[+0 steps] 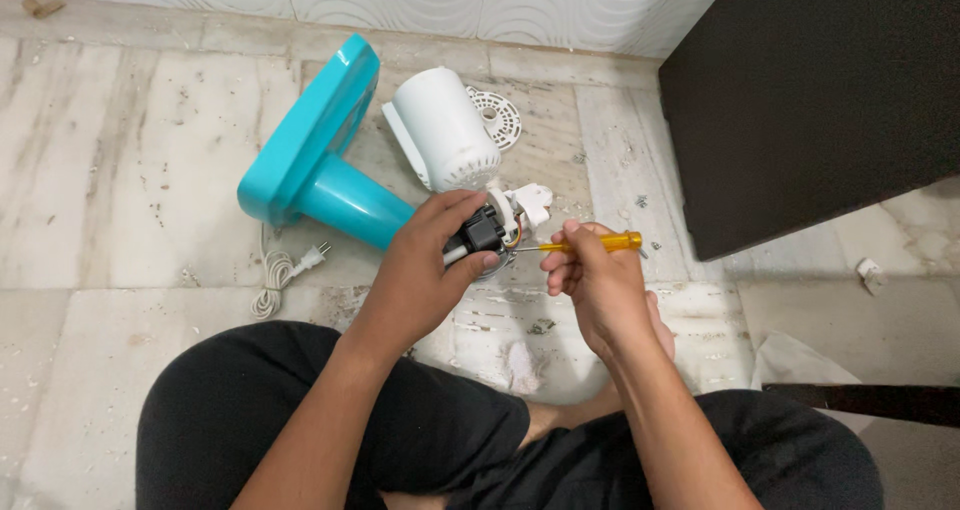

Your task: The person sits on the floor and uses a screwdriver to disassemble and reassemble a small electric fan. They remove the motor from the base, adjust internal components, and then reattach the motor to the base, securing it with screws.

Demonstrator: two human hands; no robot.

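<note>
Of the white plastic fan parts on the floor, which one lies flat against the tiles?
The round perforated disc near the wall lies flat. The white domed motor cover beside it is bulky and tipped on its side, next to the teal fan base.

Both arms reach out over the black-clad knees. The left hand (425, 260) is curled shut, thumb near the right hand. The right hand (592, 275) is closed in a tight grip, wrist bent.

A dusty, pale marble floor (120, 150) carries a teal fan base (315, 155) lying tipped at upper centre, a white motor housing (445, 130) beside it, a round white grille disc (497, 117), and a coiled white cord (275, 270) at left
</note>
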